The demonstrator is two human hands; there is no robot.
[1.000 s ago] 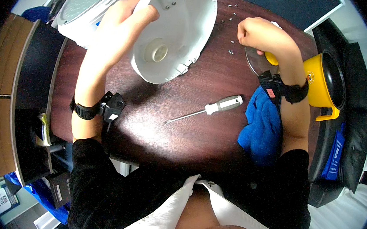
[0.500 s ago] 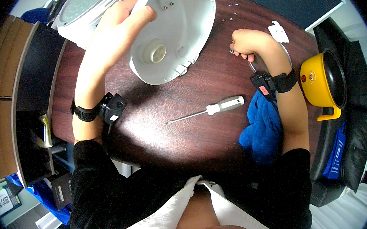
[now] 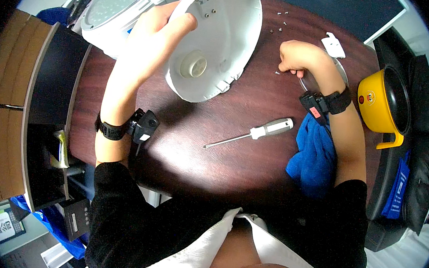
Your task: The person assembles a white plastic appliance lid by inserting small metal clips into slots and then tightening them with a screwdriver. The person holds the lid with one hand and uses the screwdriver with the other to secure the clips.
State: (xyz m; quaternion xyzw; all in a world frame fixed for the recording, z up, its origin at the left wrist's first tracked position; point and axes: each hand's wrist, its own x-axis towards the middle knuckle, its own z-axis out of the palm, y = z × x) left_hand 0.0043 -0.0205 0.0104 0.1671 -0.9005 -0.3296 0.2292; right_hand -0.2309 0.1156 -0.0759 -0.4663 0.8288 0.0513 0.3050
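My left hand (image 3: 158, 33) grips the rim of a round white plastic cover (image 3: 217, 42), held tilted above the dark wooden table (image 3: 192, 152) with its inner side facing me. My right hand (image 3: 296, 58) rests on the table with its fingertips pinched down at a small screw (image 3: 278, 72). Whether the screw is between the fingers, I cannot tell. A screwdriver (image 3: 255, 133) with a grey handle lies loose on the table between my forearms.
A white round appliance body (image 3: 118, 8) stands at the back left. Several small screws (image 3: 279, 22) lie at the table's far edge, with a white plastic piece (image 3: 333, 45). A blue cloth (image 3: 314, 158) lies under my right forearm, and a yellow pot (image 3: 380, 100) sits right.
My right hand has moved left and away from the yellow pot, down onto the table near a small screw. My left hand has raised and tilted the white cover slightly.
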